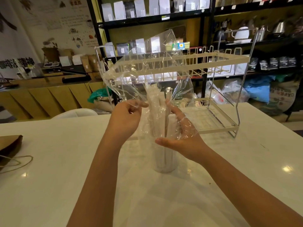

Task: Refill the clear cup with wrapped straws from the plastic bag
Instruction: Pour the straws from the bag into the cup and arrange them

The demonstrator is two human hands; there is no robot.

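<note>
A clear plastic bag (144, 69) is held up above the table, its loose top billowing toward the rack. White wrapped straws (155, 102) stand upright inside its lower part. My left hand (126, 118) pinches the bag's left side. My right hand (182, 135) is wrapped in the bag's film and cups the straws from the right, thumb pointing left beneath them. Directly under the hands stands the clear cup (164, 161) on the white table, with several wrapped straws inside it; its rim is hidden by my right hand.
A two-tier white wire rack (218, 115) stands on the white table (65, 161) just behind the hands. A brown paper bag with twine handles (9, 146) lies at the left edge. Shelves of pouches and kettles fill the background.
</note>
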